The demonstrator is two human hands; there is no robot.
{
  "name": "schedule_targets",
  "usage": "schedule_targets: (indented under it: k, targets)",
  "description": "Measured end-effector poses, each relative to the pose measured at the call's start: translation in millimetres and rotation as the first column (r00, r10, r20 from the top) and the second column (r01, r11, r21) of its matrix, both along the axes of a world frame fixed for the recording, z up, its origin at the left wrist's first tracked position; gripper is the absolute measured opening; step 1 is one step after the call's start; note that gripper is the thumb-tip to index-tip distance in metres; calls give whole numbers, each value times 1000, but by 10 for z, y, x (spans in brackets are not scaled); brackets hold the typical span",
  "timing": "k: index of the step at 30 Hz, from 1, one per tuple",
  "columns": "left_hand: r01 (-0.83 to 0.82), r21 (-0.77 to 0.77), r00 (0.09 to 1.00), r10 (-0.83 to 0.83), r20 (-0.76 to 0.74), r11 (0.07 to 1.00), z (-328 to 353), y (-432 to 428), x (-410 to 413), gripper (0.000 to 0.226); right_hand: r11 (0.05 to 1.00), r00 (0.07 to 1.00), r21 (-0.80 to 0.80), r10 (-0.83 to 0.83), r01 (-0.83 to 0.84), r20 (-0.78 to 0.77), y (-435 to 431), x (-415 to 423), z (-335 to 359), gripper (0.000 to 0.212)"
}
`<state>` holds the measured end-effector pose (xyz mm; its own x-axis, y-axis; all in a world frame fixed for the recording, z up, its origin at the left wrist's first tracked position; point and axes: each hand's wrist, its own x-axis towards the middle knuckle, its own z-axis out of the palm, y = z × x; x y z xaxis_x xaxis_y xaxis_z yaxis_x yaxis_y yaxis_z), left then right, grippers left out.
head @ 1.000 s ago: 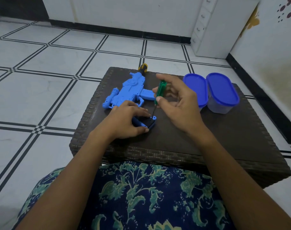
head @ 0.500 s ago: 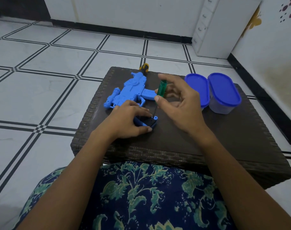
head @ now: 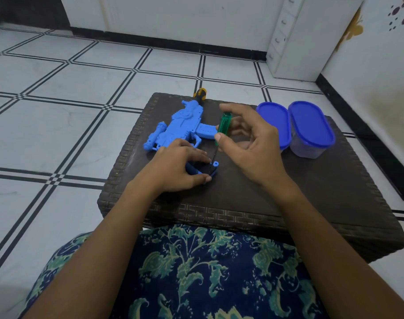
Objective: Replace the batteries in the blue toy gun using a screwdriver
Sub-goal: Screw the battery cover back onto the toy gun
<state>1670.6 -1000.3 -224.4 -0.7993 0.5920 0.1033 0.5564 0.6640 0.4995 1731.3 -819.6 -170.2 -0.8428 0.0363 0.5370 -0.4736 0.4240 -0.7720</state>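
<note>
Pinching screwdriver [head: 222,127] on blue part [head: 214,168], toy gun [head: 184,125] reaching table's [head: 288,192] far edge

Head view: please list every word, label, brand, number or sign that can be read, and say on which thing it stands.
None can be read in this view.
blue toy gun: moulded relief only, no legible letters.
green screwdriver in the right hand: no marking visible.
small blue part under the left hand: nothing legible.
blue lids: plain.
wall: painted dots, not writing.
</note>
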Motion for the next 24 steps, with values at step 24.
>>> schedule_targets:
  k: [24]
  targets:
    - [3, 11, 1000, -3, -20, 1000, 5, 1, 7, 58, 999, 995, 4, -44, 44, -85, -44, 35, 48, 33]
